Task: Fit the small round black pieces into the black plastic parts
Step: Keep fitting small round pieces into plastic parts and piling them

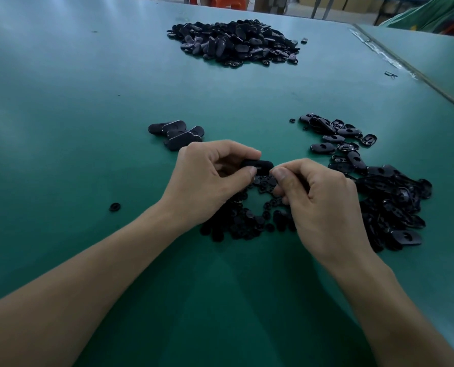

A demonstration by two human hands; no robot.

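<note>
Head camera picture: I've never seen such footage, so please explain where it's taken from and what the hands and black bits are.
No machine here: a camera worn on a person's head looks down at their hands over a green table. The left hand pinches one black part; the right hand curls at its end, its grip hidden. Beneath them lies a heap of small round pieces. At right more parts are piled, a few lie at left, and a big pile sits far back.

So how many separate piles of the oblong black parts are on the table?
3: a big far pile, a sprawling pile right of the right hand, and a small stack beyond the left hand. The hands, holding one part, may hide others.
</note>
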